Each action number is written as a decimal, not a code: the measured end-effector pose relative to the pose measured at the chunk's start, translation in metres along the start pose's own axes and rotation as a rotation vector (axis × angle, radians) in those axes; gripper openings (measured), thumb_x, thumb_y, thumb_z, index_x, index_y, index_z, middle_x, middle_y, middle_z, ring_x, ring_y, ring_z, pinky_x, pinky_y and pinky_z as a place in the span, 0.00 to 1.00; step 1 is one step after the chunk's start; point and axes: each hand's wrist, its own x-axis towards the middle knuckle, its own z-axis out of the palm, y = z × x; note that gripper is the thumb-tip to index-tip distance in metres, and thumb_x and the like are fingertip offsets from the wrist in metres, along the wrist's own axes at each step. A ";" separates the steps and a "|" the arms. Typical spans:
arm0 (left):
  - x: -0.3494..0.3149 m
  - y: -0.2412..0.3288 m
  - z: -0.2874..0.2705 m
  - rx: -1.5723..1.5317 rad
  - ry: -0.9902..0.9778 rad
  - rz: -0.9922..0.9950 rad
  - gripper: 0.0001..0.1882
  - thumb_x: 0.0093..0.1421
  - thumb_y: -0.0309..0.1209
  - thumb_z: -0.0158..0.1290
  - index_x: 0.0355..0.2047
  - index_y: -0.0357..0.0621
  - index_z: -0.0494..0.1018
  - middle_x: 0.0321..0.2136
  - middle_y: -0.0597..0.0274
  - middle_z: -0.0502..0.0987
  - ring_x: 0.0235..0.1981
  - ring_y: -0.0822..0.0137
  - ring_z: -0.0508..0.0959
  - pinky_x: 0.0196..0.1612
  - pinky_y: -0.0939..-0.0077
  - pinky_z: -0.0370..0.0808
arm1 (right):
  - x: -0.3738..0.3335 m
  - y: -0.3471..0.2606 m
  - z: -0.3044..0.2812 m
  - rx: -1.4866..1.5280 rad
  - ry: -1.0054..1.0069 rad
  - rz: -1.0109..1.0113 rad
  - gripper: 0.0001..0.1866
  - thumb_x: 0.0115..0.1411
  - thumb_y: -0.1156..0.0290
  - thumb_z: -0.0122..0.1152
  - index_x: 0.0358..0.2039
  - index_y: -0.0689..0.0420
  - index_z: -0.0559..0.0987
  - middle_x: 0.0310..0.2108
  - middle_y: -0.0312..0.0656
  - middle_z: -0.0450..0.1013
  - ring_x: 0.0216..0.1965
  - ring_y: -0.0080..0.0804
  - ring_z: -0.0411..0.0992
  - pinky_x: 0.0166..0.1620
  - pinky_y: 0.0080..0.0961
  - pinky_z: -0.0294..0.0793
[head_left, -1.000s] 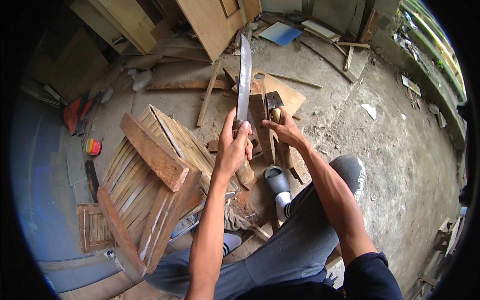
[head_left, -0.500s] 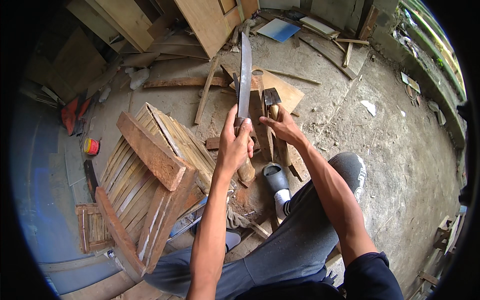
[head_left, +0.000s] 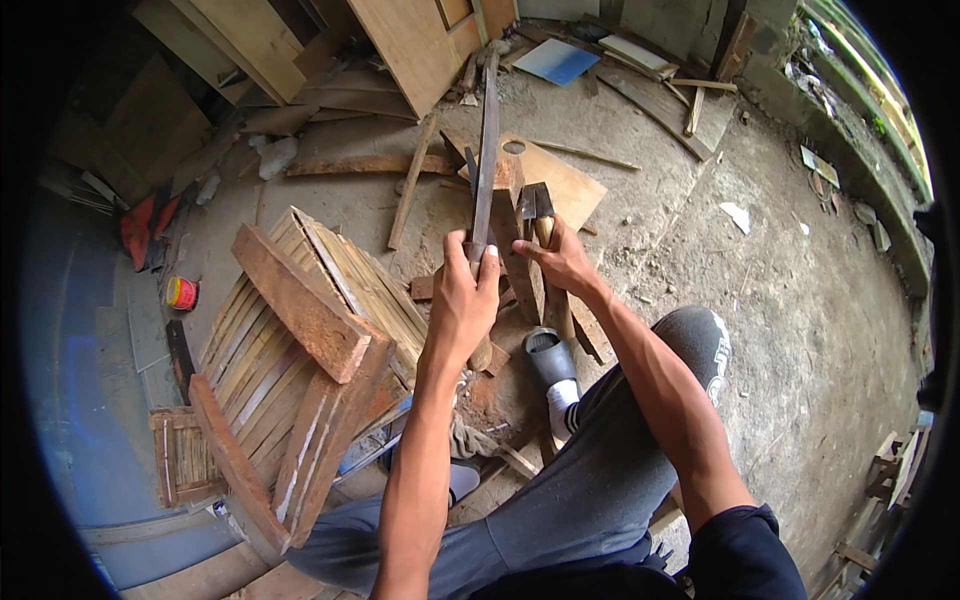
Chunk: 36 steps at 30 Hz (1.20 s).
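My left hand (head_left: 465,305) is wrapped round the handle of a machete, whose long dark blade (head_left: 487,150) points away from me. The blade is turned nearly edge-on. In my right hand (head_left: 560,258) is a tool with a wooden handle and a dark, flat metal head (head_left: 535,200); its exact kind is unclear. A thick wooden post (head_left: 508,180) stands between the two, close behind my right fingertips. Whether those fingertips touch the post I cannot tell. Part of the machete's handle is hidden by my left hand.
Left of me lies a slatted wooden frame (head_left: 265,350) with a heavy beam (head_left: 300,300) across it. A plywood sheet (head_left: 570,190) with a round hole lies beyond the post. My shoe (head_left: 549,358) is close below the tools. A red tub (head_left: 182,293) sits far left.
The machete has rolled in my left hand, so its blade looks narrower, and that hand has shifted slightly left and down. My right hand and its tool have moved a little left.
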 end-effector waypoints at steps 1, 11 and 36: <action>-0.001 -0.002 -0.003 0.036 -0.011 0.000 0.15 0.68 0.38 0.47 0.45 0.39 0.62 0.21 0.63 0.71 0.13 0.75 0.70 0.13 0.77 0.68 | -0.002 -0.001 0.002 -0.042 0.008 0.018 0.29 0.54 0.55 0.70 0.47 0.61 0.70 0.31 0.35 0.68 0.31 0.24 0.64 0.36 0.25 0.68; -0.037 0.011 -0.045 0.213 -0.113 -0.056 0.15 0.68 0.39 0.46 0.38 0.37 0.63 0.13 0.57 0.70 0.11 0.66 0.73 0.16 0.68 0.69 | -0.031 -0.014 0.007 -0.054 -0.070 -0.043 0.33 0.53 0.55 0.71 0.49 0.63 0.68 0.30 0.40 0.70 0.32 0.26 0.66 0.36 0.28 0.69; -0.085 0.037 -0.053 0.246 -0.110 -0.071 0.14 0.65 0.32 0.47 0.40 0.31 0.62 0.21 0.33 0.74 0.28 0.34 0.76 0.29 0.46 0.72 | -0.051 0.004 0.003 -0.092 -0.196 -0.057 0.31 0.55 0.61 0.70 0.53 0.61 0.66 0.27 0.35 0.68 0.27 0.20 0.64 0.31 0.22 0.68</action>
